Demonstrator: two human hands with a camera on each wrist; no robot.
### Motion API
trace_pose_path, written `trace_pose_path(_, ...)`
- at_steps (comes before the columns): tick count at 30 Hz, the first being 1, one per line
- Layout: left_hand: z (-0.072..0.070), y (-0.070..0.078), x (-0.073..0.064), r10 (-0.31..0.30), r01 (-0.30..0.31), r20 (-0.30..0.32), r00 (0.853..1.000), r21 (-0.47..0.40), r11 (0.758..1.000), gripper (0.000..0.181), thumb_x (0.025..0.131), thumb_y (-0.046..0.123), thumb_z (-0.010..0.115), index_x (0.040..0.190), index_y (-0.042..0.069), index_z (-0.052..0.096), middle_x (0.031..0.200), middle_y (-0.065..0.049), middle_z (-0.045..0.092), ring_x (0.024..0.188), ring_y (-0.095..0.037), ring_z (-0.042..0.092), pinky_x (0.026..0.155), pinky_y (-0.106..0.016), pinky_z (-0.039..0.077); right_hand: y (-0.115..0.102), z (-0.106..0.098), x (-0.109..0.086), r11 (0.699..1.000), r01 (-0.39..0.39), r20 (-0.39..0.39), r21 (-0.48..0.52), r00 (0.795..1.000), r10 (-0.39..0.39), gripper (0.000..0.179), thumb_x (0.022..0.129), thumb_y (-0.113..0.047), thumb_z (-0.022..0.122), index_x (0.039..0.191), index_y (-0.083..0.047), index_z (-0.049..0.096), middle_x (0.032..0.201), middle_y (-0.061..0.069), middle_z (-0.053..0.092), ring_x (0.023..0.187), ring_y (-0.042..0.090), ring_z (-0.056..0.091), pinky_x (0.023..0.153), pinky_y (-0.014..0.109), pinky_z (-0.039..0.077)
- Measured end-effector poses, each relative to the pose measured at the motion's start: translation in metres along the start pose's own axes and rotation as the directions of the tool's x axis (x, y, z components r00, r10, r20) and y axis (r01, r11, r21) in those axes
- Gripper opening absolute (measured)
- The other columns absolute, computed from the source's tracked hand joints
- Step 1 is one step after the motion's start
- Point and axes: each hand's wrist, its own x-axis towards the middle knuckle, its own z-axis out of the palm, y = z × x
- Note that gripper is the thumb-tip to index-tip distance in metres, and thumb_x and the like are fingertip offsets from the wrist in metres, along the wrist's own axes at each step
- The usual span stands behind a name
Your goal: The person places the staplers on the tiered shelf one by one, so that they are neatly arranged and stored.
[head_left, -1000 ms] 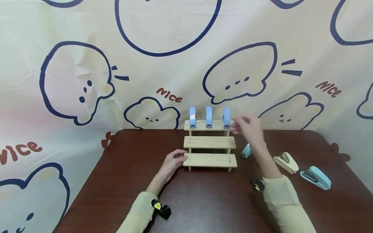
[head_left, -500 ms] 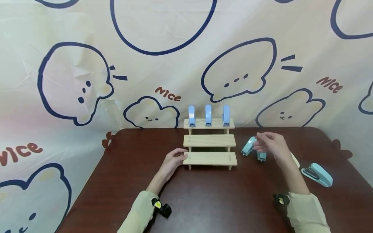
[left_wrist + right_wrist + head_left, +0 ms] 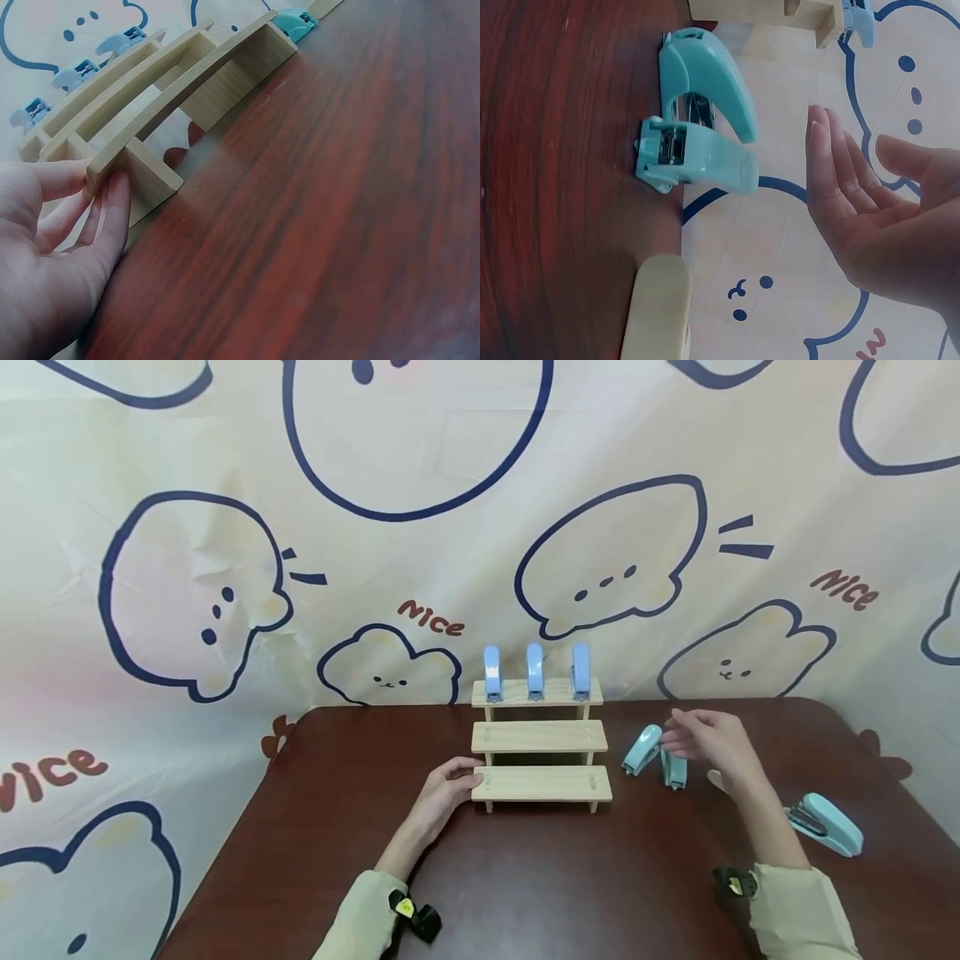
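Observation:
A three-tier wooden display stand (image 3: 540, 784) stands on the table. My left hand (image 3: 438, 802) holds the left end of its lowest step, thumb on one face and fingers on the other, as the left wrist view shows. Three blue staplers, a left one (image 3: 492, 675), a middle one (image 3: 535, 673) and a right one (image 3: 581, 673), stand in a row on the top tier. My right hand (image 3: 712, 745) hovers above two teal staplers, one tilted (image 3: 642, 750) and one closer to the hand (image 3: 674, 772). In the right wrist view its fingers are loosely bent and hold nothing.
Under the right forearm lies a cream stapler (image 3: 658, 307), mostly hidden in the head view. Farther right on the dark wooden table (image 3: 540, 885) is another teal stapler (image 3: 832, 827). A cartoon-printed cloth (image 3: 420, 568) hangs behind the table.
My right hand has moved from beside the right blue stapler on the top tier, rightward and down to above the two teal staplers. My left hand stays on the stand.

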Motion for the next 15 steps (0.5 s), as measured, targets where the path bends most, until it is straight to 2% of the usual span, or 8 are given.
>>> trace_pose_path(6, 0.004, -0.002, 0.001, -0.005, 0.005, 0.017, 1.000, -0.003, 1.000, 0.037, 0.097, 0.007, 0.069, 0.129, -0.011, 0.060, 0.113, -0.012, 0.063, 0.096, -0.018, 0.064, 0.082, -0.030, 0.054, 0.010, -0.010, 0.000, 1.000, -0.027, 0.003, -0.003, 1.000, 0.027, 0.060, 0.110, -0.037, 0.051, 0.135, 0.018, 0.053, 0.098, 0.012, 0.076, 0.085, 0.012, 0.076, 0.077, 0.029, 0.060)
trace_pose_path(15, -0.001, -0.004, -0.003, -0.005, 0.005, -0.014, 1.000, 0.001, 1.000, 0.034, 0.099, 0.006, 0.067, 0.128, -0.009, 0.061, 0.111, -0.012, 0.063, 0.094, -0.018, 0.064, 0.081, -0.029, 0.053, 0.019, -0.005, 0.007, 0.998, -0.059, 0.009, -0.005, 0.998, 0.059, 0.065, 0.110, -0.039, 0.050, 0.141, 0.019, 0.047, 0.105, 0.017, 0.075, 0.085, 0.010, 0.074, 0.079, 0.031, 0.060)
